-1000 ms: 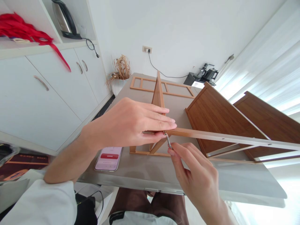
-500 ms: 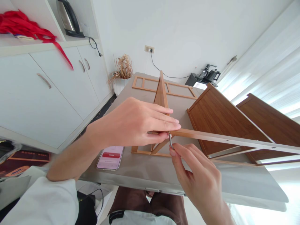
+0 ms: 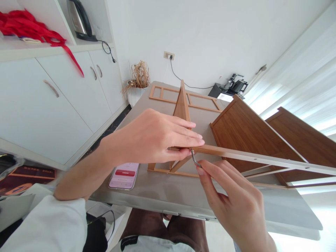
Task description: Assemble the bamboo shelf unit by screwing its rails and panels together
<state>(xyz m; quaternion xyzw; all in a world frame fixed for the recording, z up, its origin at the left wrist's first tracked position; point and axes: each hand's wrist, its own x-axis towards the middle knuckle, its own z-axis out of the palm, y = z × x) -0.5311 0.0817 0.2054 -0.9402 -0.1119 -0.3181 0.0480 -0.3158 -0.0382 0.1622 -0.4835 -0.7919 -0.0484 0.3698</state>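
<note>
Between the thumb and index finger of my right hand (image 3: 233, 196), a bent metal hex key (image 3: 194, 159) is pinched. Its far end meets a bolt at the corner of a brown wooden frame (image 3: 225, 150). My left hand (image 3: 160, 138) grips that same corner, with long fingers laid across the top and the thumb below, beside the key's tip. From this corner an upright wooden panel (image 3: 183, 103) runs away from me, and the frame's rail extends to the right. The joint itself is mostly hidden under my left fingers.
A phone (image 3: 124, 176) lies on the grey table (image 3: 162, 187) left of the frame. Wooden slatted panels (image 3: 252, 136) stand at the right. A flat wooden frame (image 3: 206, 101) lies at the back. White cabinets (image 3: 68, 105) flank the left side, near a dried plant (image 3: 140, 75).
My right hand has swung a little to the right, turning the hex key's free arm with it. My left hand keeps its grip on the corner.
</note>
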